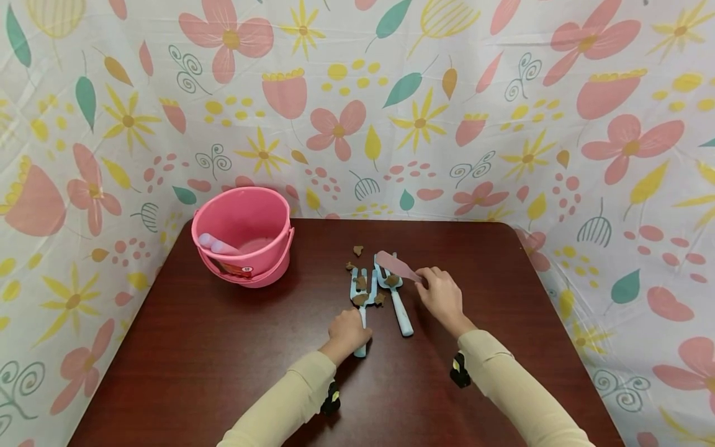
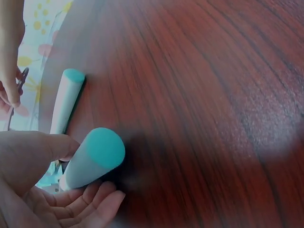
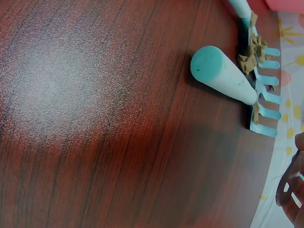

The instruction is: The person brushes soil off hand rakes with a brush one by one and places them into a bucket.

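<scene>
My left hand [image 1: 346, 332] grips the white handle of a light blue garden hand fork [image 1: 362, 320] that lies on the table. In the left wrist view the teal handle end [image 2: 107, 148] shows between thumb and fingers. Beside it on the right rests a second light blue hand fork [image 1: 401, 310], its handle toward me. A pink spatula [image 1: 393, 266] is pinched in my right hand [image 1: 441, 295], its flat blade over the second fork's prongs. Brown crumpled bits [image 1: 360, 299] lie on and around the prongs of both forks; in the right wrist view they look like torn scraps.
At the back left of the dark wooden table [image 1: 234, 372] stands a pink bucket [image 1: 246, 236] with a lilac-handled thing [image 1: 220, 245] inside. Two loose brown scraps [image 1: 358, 251] lie beyond the forks. A flower-patterned cloth [image 1: 357, 155] hangs around the table's back and sides.
</scene>
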A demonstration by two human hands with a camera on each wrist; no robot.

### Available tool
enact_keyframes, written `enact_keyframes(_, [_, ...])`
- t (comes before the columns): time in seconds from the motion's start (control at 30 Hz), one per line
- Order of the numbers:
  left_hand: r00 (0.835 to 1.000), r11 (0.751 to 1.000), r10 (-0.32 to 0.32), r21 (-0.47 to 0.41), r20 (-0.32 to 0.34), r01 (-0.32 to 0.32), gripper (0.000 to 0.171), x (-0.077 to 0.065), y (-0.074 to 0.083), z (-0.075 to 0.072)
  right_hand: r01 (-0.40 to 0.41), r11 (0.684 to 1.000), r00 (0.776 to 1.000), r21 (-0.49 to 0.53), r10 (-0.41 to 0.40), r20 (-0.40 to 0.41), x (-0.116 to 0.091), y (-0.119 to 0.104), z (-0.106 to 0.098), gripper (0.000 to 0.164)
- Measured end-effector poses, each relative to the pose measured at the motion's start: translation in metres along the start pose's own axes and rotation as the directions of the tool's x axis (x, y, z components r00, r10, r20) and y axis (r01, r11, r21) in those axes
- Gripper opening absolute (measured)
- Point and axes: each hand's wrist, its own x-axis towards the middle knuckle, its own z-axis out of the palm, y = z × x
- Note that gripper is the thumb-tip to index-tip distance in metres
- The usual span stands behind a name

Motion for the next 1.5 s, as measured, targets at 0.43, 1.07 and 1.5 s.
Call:
enact_keyframes(0.43, [0.999, 0.999, 0.019, -0.03, -0.043, -0.02, 0.044, 0.002, -0.011, -0.006, 0.009, 1.0, 1.0, 0.003, -0.009, -0.006, 0.0, -0.001, -0.001, 0.023])
enact_keyframes(1.07, [0.995, 0.991, 0.072, 0.12, -0.075, -0.063, 0.023, 0.011, -0.032, -0.025, 0.013, 1.0, 1.0, 0.007, -0.013, 0.009, 0.0, -0.003, -0.002, 0.021])
enact_keyframes(1.5, [0.979, 0.968, 0.174, 0.2, -0.109, -0.15, 0.021, 0.015, -0.034, -0.044, 0.037, 0.999, 0.999, 0.024, -0.037, 0.017, 0.001, -0.012, 0.002, 0.021])
